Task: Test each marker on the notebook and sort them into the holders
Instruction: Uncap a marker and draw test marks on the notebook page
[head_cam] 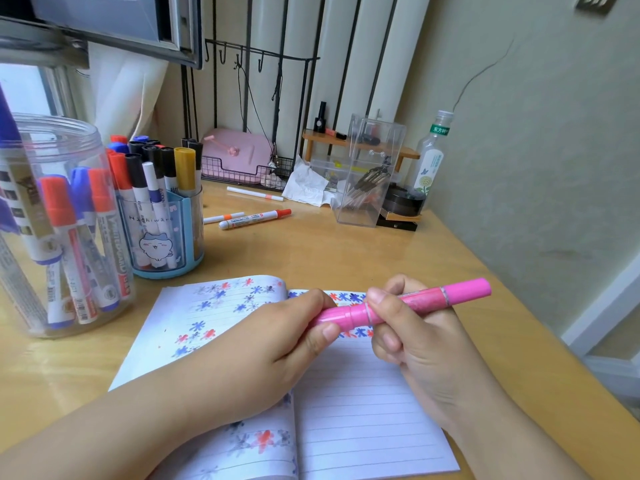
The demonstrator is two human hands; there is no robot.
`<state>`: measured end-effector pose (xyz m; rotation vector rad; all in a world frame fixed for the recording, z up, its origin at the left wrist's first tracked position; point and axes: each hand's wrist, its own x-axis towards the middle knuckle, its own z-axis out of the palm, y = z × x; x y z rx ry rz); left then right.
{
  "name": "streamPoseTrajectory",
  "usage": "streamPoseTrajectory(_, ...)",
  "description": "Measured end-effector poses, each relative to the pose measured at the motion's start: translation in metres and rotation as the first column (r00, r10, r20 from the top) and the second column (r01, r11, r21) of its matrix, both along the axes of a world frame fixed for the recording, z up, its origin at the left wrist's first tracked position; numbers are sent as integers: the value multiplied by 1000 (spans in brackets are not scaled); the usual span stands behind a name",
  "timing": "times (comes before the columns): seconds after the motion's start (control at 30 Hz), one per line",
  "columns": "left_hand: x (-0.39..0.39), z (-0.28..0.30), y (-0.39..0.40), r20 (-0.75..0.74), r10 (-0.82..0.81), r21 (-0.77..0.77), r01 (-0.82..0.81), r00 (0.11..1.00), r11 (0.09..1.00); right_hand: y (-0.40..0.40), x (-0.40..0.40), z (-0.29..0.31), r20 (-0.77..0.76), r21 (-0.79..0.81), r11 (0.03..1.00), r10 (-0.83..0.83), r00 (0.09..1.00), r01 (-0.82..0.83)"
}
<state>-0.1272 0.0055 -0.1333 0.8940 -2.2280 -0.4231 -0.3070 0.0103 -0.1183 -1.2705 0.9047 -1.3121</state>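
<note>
Bright, even daylight, seemingly from window (24,88) at upper left. Soft glare on desk (311,244) surface. Faint shadows under hands. Wide-angle bowing at edges; clear jar (52,220) at left margin slightly blurred.

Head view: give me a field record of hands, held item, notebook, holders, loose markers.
left hand: grips the cap end of the pink marker
right hand: grips the marker barrel
marker state: held level above the notebook, cap on
notebook: open on the wooden desk, blue and red ink blots on the left page and along the top of the right page
holders: clear jar at left with red and blue whiteboard markers; blue cup holder beside it with mixed markers
loose markers: red-capped marker and two thinner orange-banded pens lie behind the notebook
</note>
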Motion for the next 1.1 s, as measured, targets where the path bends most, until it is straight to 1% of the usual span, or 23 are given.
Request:
streamPoseTrajectory(0.2, -1, 1, 1, -8, 20, -42, -20, 1000, 999, 2, 0, 2, 11, 27, 999, 23, 1000, -23)
streamPoseTrajectory(0.37, -1, 3, 2, -13, 19, -62, -19, 1000, 998, 1, -2, 2, 34, 67, 995, 78, 996, -80)
streamPoseTrajectory(0.43, 0, 4, 2, -27, 15, -55, -16, 1000, 998, 2, -3, 5, 49, 74, 995, 61, 997, -65)
streamPoseTrajectory(0.53, 0, 5, 2, -38, 32, -58, -34, 999, 998, 2, -7, 11, 84, 74, 996, -51, 995, 45)
streamPoseTrajectory(0.6, 1, 4, 2, -43, 43, -58, -45, 998, 997, 2, -8, 14, 95, 61, 994, -96, 991, 90)
streamPoseTrajectory(0.93, 1, 4, 2, 34, 13, -153, -8, 999, 988, 8, 6, 6, 175, 31, 993, -117, 978, 113)
streamPoseTrajectory(1.0, 2, 6, 5, 59, 39, -191, -27, 997, 981, 8, 7, 6, 188, 29, 994, -112, 976, 108)
streamPoseTrajectory(1.07, 1, 8, 7, 92, 100, -257, -73, 991, 964, 6, 6, 6, 167, 33, 993, -115, 979, 111)
streamPoseTrajectory(1.1, 1, 7, 6, 94, 118, -250, -91, 989, 964, 5, 5, 6, 146, 36, 993, -117, 982, 113)
